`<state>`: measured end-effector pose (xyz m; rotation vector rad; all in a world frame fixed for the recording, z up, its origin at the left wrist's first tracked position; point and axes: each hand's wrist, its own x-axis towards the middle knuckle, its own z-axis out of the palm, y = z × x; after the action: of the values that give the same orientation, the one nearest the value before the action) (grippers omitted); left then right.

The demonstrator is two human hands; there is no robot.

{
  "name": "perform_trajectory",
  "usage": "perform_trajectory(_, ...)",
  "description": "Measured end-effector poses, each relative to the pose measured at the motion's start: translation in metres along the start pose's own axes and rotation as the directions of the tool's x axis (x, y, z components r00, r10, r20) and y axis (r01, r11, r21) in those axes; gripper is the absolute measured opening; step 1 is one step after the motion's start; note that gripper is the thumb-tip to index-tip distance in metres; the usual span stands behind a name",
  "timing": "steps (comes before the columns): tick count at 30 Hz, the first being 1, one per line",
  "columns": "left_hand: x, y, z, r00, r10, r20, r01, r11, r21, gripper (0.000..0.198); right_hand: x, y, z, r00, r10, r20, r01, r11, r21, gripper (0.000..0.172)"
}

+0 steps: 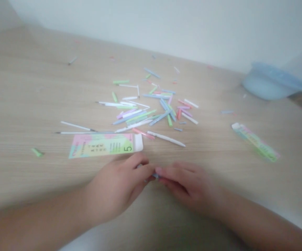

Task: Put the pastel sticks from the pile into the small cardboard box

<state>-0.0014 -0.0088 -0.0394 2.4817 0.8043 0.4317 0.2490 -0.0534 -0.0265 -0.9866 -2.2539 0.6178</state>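
My left hand (119, 184) and my right hand (184, 181) meet near the table's front edge, fingertips pinched together. Between them is a small bluish pen piece (154, 175), mostly hidden by the fingers. Just beyond my left hand lies a flat pastel pen box (105, 145) printed with a "5". Further back spreads a scatter of several pastel pen parts (145, 111): barrels, caps and thin refills in white, blue, green and pink.
A second pastel pen box (255, 141) lies at the right. A pale blue bowl (271, 83) stands at the back right by the wall. A green cap (37, 152) lies alone at the left on the wooden table (22, 104).
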Motion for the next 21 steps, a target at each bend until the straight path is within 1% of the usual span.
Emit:
perform_trajectory(1, 0.0, 0.0, 0.0, 1.0, 0.004, 0.01, -0.004, 1.0, -0.018, 0.027, -0.001, 0.001, 0.003, 0.999, 0.048, -0.023, -0.047, 0.998, 0.03, 0.03)
perform_trajectory(2, -0.001, 0.0, -0.001, 1.0, 0.011, 0.008, -0.011, 0.999, -0.045, 0.031, -0.002, 0.002, 0.007, 0.994, 0.1, -0.047, -0.095, 0.991, 0.092, 0.034)
perform_trajectory(3, -0.001, 0.0, -0.001, 1.0, 0.018, -0.007, -0.019, 0.997, -0.081, 0.035, -0.002, 0.003, 0.011, 0.986, 0.147, -0.075, -0.132, 0.976, 0.175, 0.042)
perform_trajectory(5, -0.001, 0.001, -0.002, 0.997, 0.011, -0.079, -0.024, 0.987, -0.159, 0.035, -0.003, 0.004, 0.018, 0.967, 0.218, -0.132, -0.166, 0.93, 0.327, 0.06)
perform_trajectory(6, 0.0, 0.001, -0.003, 0.992, -0.005, -0.124, -0.019, 0.981, -0.192, 0.031, -0.003, 0.004, 0.019, 0.961, 0.234, -0.148, -0.169, 0.92, 0.355, 0.064)
perform_trajectory(7, 0.0, 0.002, -0.003, 0.985, -0.027, -0.168, -0.01, 0.976, -0.22, 0.027, -0.003, 0.004, 0.019, 0.96, 0.241, -0.141, -0.183, 0.924, 0.336, 0.061)
perform_trajectory(8, 0.0, 0.002, -0.003, 0.977, -0.055, -0.206, 0.003, 0.97, -0.244, 0.023, -0.002, 0.003, 0.018, 0.963, 0.244, -0.111, -0.205, 0.938, 0.28, 0.056)
perform_trajectory(10, 0.001, 0.003, -0.002, 0.959, -0.12, -0.258, 0.038, 0.953, -0.302, 0.019, 0.002, 0.001, 0.013, 0.968, 0.25, 0.004, -0.248, 0.958, 0.144, 0.039)
perform_trajectory(12, 0.001, 0.004, -0.001, 0.945, -0.188, -0.267, 0.069, 0.914, -0.4, 0.017, 0.007, -0.003, 0.007, 0.959, 0.26, 0.115, -0.27, 0.959, 0.08, 0.027)
perform_trajectory(15, 0.002, 0.008, -0.002, 0.934, -0.29, -0.211, 0.115, 0.799, -0.591, 0.013, 0.015, -0.009, 0.005, 0.927, 0.305, 0.217, -0.327, 0.943, 0.07, 0.02)
perform_trajectory(18, 0.005, 0.014, -0.004, 0.922, -0.359, -0.145, 0.135, 0.65, -0.748, 0.02, 0.021, -0.013, 0.007, 0.906, 0.317, 0.282, -0.353, 0.932, 0.085, 0.019)
perform_trajectory(19, 0.005, 0.016, -0.004, 0.917, -0.378, -0.127, 0.131, 0.586, -0.8, 0.021, 0.022, -0.014, 0.008, 0.9, 0.314, 0.304, -0.363, 0.924, 0.119, 0.017)
perform_trajectory(21, 0.007, 0.02, -0.002, 0.9, -0.429, -0.073, 0.132, 0.428, -0.894, 0.025, 0.024, -0.016, 0.01, 0.891, 0.301, 0.339, -0.389, 0.892, 0.231, 0.014)
